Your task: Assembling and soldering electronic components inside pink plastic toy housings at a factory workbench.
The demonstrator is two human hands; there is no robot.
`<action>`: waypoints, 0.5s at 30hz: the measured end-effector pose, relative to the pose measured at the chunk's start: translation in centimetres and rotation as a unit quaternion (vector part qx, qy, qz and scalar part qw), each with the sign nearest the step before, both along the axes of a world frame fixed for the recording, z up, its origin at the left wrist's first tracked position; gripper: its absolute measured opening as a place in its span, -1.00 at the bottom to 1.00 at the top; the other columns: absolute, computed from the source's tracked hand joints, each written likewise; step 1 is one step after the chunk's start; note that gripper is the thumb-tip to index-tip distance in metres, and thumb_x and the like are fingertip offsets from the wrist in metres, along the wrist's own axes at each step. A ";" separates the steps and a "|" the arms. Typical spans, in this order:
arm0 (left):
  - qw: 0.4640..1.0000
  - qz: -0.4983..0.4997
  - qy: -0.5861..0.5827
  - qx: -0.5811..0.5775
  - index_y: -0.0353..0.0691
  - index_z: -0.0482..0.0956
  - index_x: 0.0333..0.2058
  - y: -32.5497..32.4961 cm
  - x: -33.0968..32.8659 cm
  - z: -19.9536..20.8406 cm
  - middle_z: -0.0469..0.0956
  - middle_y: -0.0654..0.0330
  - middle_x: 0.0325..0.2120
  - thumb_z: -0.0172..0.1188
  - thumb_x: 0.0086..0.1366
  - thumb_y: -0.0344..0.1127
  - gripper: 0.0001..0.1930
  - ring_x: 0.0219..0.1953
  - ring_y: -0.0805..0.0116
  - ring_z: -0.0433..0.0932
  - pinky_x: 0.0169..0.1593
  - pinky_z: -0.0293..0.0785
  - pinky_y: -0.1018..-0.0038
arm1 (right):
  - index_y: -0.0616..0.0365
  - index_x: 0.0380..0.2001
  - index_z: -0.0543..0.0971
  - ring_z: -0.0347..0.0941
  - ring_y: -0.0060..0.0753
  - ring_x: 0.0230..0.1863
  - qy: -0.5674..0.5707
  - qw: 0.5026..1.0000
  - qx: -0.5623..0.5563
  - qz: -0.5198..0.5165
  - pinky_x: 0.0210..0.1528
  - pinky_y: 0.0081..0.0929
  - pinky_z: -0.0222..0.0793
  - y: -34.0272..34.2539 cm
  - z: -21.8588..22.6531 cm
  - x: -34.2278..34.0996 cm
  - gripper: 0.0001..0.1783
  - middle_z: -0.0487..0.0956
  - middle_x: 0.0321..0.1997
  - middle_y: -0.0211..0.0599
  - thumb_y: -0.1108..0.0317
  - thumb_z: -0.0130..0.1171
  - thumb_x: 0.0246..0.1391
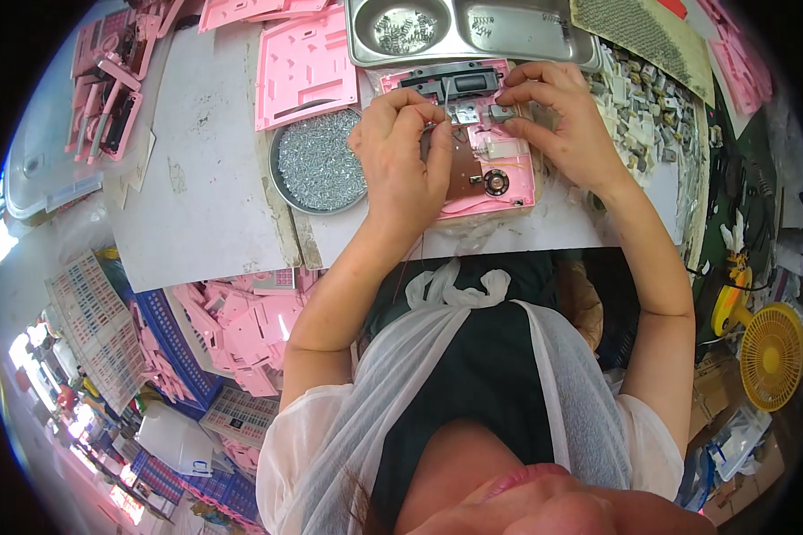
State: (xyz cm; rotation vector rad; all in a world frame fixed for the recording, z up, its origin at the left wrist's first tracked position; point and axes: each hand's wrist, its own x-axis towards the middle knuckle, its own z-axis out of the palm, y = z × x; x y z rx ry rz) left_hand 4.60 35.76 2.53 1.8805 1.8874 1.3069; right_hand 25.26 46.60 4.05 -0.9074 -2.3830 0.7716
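A pink plastic housing lies in front of me with its inside facing up. It holds a brown board, a round black speaker, thin wires and a black plastic frame along its far side. My right hand has thumb and index finger closed about a small grey metal block, which looks like a motor. Across from it, my left hand bends over the housing's left side, its fingertips drawn together by a metal plate. Whatever those fingertips hold is hidden.
Left of the housing stands a round dish of small screws. Behind lies a steel tray with springs in its compartments. Pink panels lie at back left. Many small pale parts cover the right side, and a yellow fan stands beyond.
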 end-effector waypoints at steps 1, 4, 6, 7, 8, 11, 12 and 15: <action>1.000 -0.002 0.008 -0.002 -0.20 0.58 -0.27 0.0 -0.1 0.2 0.52 0.13 -0.17 0.28 0.20 -0.40 -0.88 -0.09 0.16 0.48 0.01 0.21 0.25 | 0.05 -0.22 0.69 0.30 -0.11 0.15 -0.007 1.000 -0.001 -0.001 0.25 -0.24 0.22 0.0 -0.1 -0.1 -0.72 0.55 0.03 -0.32 0.36 0.37 -0.09; 1.000 -0.016 0.007 0.002 -0.22 0.59 -0.28 0.3 -0.1 0.5 0.53 0.12 -0.18 0.28 0.20 -0.42 -0.89 -0.10 0.16 0.49 0.01 0.28 0.27 | 0.05 -0.24 0.68 0.28 -0.09 0.13 -0.028 1.000 -0.006 -0.010 0.24 -0.23 0.23 0.1 0.0 -0.4 -0.72 0.52 0.00 -0.32 0.36 0.37 -0.11; 0.999 -0.033 -0.027 0.003 -0.25 0.59 -0.30 0.6 -0.2 0.4 0.53 0.12 -0.19 0.30 0.19 -0.45 -0.89 -0.13 0.19 0.50 -0.03 0.33 0.31 | 0.05 -0.25 0.68 0.28 -0.08 0.12 -0.041 0.999 -0.014 -0.021 0.23 -0.23 0.23 -0.1 0.4 -0.5 -0.73 0.51 -0.02 -0.33 0.36 0.37 -0.12; 0.997 -0.046 -0.056 0.001 -0.26 0.60 -0.30 0.9 -0.4 0.4 0.53 0.12 -0.19 0.31 0.18 -0.47 -0.89 -0.15 0.21 0.51 -0.05 0.36 0.34 | 0.05 -0.25 0.68 0.27 -0.08 0.11 -0.043 0.999 -0.015 -0.025 0.23 -0.23 0.23 -0.1 0.4 -0.5 -0.72 0.50 -0.02 -0.33 0.36 0.38 -0.13; 0.995 -0.059 -0.085 -0.001 -0.28 0.60 -0.31 1.2 -0.5 0.3 0.53 0.12 -0.19 0.31 0.17 -0.48 -0.89 -0.17 0.24 0.51 -0.07 0.39 0.38 | 0.05 -0.26 0.67 0.27 -0.07 0.11 -0.045 0.998 -0.016 -0.030 0.22 -0.23 0.23 0.0 0.4 -0.6 -0.72 0.49 -0.03 -0.33 0.36 0.38 -0.14; 0.988 -0.077 -0.135 -0.011 -0.31 0.61 -0.32 2.3 -0.9 0.7 0.53 0.15 -0.20 0.33 0.17 -0.50 -0.89 -0.23 0.36 0.52 -0.14 0.44 0.49 | 0.06 -0.29 0.67 0.26 -0.08 0.10 -0.040 0.998 0.023 -0.049 0.20 -0.24 0.24 -0.3 0.8 -0.9 -0.74 0.51 -0.04 -0.33 0.38 0.38 -0.17; 0.987 -0.079 -0.137 -0.011 -0.31 0.62 -0.31 2.6 -0.9 0.9 0.53 0.17 -0.20 0.33 0.19 -0.49 -0.90 -0.24 0.39 0.51 -0.15 0.43 0.50 | 0.07 -0.31 0.67 0.26 -0.09 0.10 -0.036 0.997 0.044 -0.057 0.19 -0.25 0.24 -0.4 1.0 -1.1 -0.75 0.52 -0.04 -0.33 0.39 0.38 -0.18; 0.984 -0.086 -0.153 -0.026 -0.31 0.63 -0.29 3.1 -0.9 1.9 0.53 0.21 -0.21 0.31 0.22 -0.47 -0.91 -0.28 0.47 0.50 -0.19 0.42 0.55 | 0.06 -0.23 0.67 0.19 0.06 0.29 -0.031 0.988 0.153 -0.014 0.35 -0.08 0.10 -1.8 2.4 -2.7 -0.71 0.46 0.21 -0.21 0.35 0.39 -0.11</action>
